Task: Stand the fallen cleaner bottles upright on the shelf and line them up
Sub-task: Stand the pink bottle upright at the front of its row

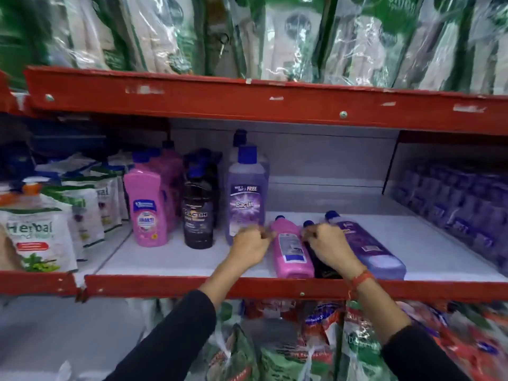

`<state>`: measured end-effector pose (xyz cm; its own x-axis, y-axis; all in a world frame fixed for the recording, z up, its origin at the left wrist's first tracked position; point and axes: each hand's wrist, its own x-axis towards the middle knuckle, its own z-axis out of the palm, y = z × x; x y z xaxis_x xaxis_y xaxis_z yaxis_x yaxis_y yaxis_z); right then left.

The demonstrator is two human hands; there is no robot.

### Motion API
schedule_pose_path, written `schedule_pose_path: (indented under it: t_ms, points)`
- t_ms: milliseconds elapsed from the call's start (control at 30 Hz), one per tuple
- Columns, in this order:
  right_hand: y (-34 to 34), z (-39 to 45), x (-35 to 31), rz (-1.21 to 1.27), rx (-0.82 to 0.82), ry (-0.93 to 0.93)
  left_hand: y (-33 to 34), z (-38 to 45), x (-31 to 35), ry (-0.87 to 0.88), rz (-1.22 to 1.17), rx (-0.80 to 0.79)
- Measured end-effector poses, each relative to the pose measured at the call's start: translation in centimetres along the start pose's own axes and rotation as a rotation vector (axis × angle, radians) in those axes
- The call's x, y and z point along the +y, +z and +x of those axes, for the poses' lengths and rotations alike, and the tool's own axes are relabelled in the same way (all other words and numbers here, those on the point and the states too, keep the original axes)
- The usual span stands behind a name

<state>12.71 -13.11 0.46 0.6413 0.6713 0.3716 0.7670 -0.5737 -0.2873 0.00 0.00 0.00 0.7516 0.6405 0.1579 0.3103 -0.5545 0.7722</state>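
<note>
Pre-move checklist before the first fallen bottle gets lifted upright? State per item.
1. Fallen pink bottle reachable: ok.
2. Left hand gripping it: cannot tell, fingers only at its neck.
3. Right hand on fallen black bottle: ok, resting on top.
4. Fallen purple bottle unobstructed: ok.
5. Free space on white shelf beside upright purple bottle: not ok, fallen bottles occupy it.

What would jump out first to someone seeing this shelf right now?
Three bottles lying flat at the shelf's front edge: a pink bottle, a black bottle and a purple bottle. The left hand and right hand reach over them. To their left, matching bottles stand upright in a row.
</note>
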Motion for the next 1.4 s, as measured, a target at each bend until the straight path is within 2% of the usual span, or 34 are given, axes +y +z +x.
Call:
schedule_pose_path:
  t_ms: [33, 133, 167, 267, 367, 533, 733, 867, 1033, 1200, 1400]
  points:
    - [0.5, 0.3, 0.3, -0.002, -0.037, -0.015, 0.6, 0.4, 0.1, -0.042, 0.005, -0.066]
    - [0.6, 0.8, 0.4, 0.061, -0.109, 0.024, 1.2, 0.5, 1.6, -0.295, -0.384, -0.25]
    - [0.6, 1.1, 0.4, 0.106, -0.125, 0.04, 1.2, 0.6, 2.1, -0.328, -0.451, -0.291]
    - [-0.1, 1.1, 0.7, 0.304, -0.125, 0.106, 1.1, 0.3, 2.4, -0.365, -0.496, -0.3]
    - [-0.5, 0.6, 0.8, 0.543, -0.079, 0.173, 1.4, 0.1, 1.8, -0.329, -0.555, -0.202]
    - [-1.4, -0.9, -0.5, 0.893, 0.095, 0.204, 1.2, -0.3, 1.1, -0.138, -0.64, -0.019]
    - [-1.4, -3.1, -4.8, 1.133, 0.133, 0.199, -2.1, -2.5, -1.1, 0.035, -0.64, 0.093]
    - [-0.8, -4.1, -9.3, 1.173, 0.159, 0.083, -6.4, -4.5, -3.4, 0.134, -0.634, 0.138]
    - [0.9, -3.4, -17.0, 1.217, 0.16, -0.026, -13.1, -5.8, -7.8, 0.177, -0.614, 0.237]
    - [4.4, -2.4, -23.3, 1.247, 0.122, -0.058, -18.1, -6.1, -12.4, 0.182, -0.569, 0.317]
    - [6.7, -1.7, -27.0, 1.211, 0.099, -0.064, -20.1, -5.7, -16.0, 0.157, -0.574, 0.363]
